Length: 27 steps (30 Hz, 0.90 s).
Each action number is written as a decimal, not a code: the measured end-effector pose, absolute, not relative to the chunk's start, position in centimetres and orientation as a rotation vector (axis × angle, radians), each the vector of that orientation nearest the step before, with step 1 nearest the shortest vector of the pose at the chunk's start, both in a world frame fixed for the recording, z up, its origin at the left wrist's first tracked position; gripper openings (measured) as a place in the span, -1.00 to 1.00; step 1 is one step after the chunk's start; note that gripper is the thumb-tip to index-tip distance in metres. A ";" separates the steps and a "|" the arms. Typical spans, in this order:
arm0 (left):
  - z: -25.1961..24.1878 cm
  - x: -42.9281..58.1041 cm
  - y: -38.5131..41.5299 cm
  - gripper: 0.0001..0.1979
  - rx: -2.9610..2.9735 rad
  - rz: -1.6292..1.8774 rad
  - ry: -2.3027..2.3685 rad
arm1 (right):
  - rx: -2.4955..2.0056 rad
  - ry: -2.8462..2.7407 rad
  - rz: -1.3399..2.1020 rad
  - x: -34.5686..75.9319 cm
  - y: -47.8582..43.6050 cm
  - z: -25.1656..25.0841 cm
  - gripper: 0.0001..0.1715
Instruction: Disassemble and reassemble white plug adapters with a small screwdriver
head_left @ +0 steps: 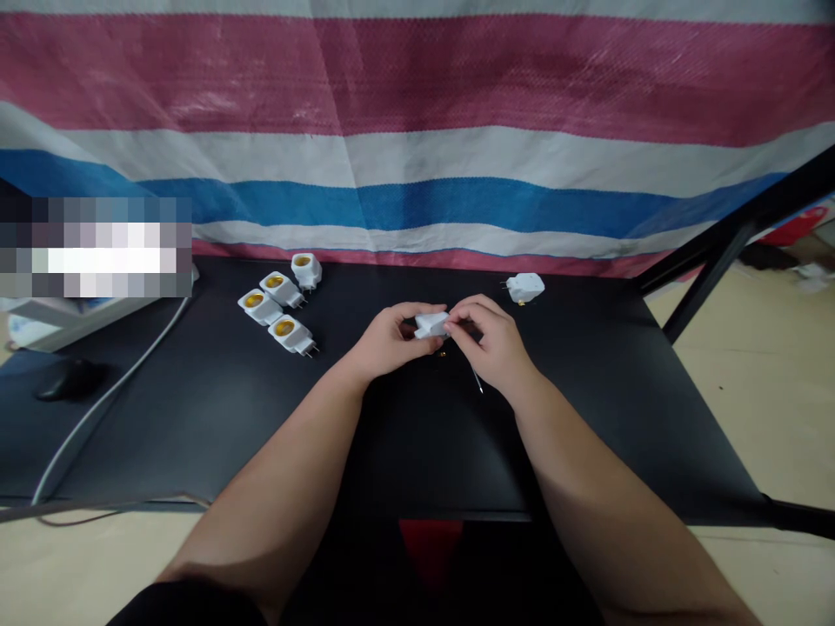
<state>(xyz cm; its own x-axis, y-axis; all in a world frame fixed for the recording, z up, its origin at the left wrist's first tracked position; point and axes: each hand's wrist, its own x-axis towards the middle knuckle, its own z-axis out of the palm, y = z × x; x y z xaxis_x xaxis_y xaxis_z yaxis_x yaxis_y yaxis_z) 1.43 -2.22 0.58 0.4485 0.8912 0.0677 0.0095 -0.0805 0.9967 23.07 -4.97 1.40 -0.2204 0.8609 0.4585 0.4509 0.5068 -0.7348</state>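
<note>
My left hand [395,339] is closed around a white plug-in lamp socket [430,325], holding it just above the black table. At the socket's right end, my right hand [489,337] has its thumb and fingers pinched together. What sits between those fingertips is too small to tell. A thin metal shaft with a pointed tip, like a screwdriver's [477,380], shows below the right hand; its other end is hidden, so I cannot tell whether it is held or lying there. A tiny brass-coloured piece [442,354] is just under the socket.
Several similar sockets [284,329] with brass-coloured insides stand at left. Another white socket [525,287] lies at the back right, beside a small brass bit [521,303]. A black mouse [70,380] and a grey cable [110,391] are far left. A striped sheet [417,191] hangs behind the table [619,417].
</note>
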 end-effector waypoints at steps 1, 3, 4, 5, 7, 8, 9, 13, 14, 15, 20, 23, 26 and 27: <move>0.6 1.5 -2.2 -0.44 1.469 0.900 0.841 | -1.093 -1.847 0.576 23.0 -5.0 1.4 -0.92; 0.5 1.5 -2.2 -0.45 1.443 0.896 0.817 | -1.089 -1.832 0.589 22.8 -5.0 1.2 -0.93; 0.5 1.5 -2.2 -0.45 1.425 0.894 0.796 | -1.087 -1.815 0.604 22.8 -5.0 1.1 -0.93; 0.5 1.5 -2.2 -0.46 1.408 0.895 0.774 | -1.088 -1.785 0.635 22.7 -4.9 1.0 -0.93; 0.6 1.4 -2.3 -0.47 1.375 0.887 0.736 | -1.103 -1.693 0.767 22.7 -4.8 0.7 -0.87; 0.7 1.4 -2.3 -0.48 1.360 0.877 0.720 | -1.111 -1.637 0.863 22.7 -4.7 0.6 -0.82; 0.8 1.3 -2.3 -0.49 1.346 0.864 0.705 | -1.112 -1.585 0.963 22.7 -4.6 0.5 -0.77; 0.9 1.2 -2.4 -0.52 1.312 0.825 0.676 | -1.067 -1.509 1.184 22.8 -4.5 0.5 -0.69; 0.9 1.2 -2.4 -0.51 1.312 0.824 0.680 | -1.072 -1.510 1.182 22.8 -4.6 0.6 -0.69; 0.8 1.2 -2.4 -0.51 1.312 0.822 0.685 | -1.093 -1.513 1.162 22.7 -4.7 0.7 -0.70; 0.5 1.3 -2.1 -0.51 1.297 0.810 0.689 | -1.213 -1.551 0.982 22.3 -4.9 0.6 -0.72; 0.4 1.3 -1.8 -0.50 1.273 0.846 0.719 | -1.177 -1.593 0.844 22.0 -4.8 0.8 -0.84; 0.3 1.1 -1.5 -0.54 1.208 0.938 0.796 | -1.216 -1.590 0.590 21.1 -6.4 2.9 -0.89; 0.3 1.0 -1.4 -0.54 1.184 0.965 0.814 | -1.214 -1.591 0.605 20.6 -7.5 4.1 -0.87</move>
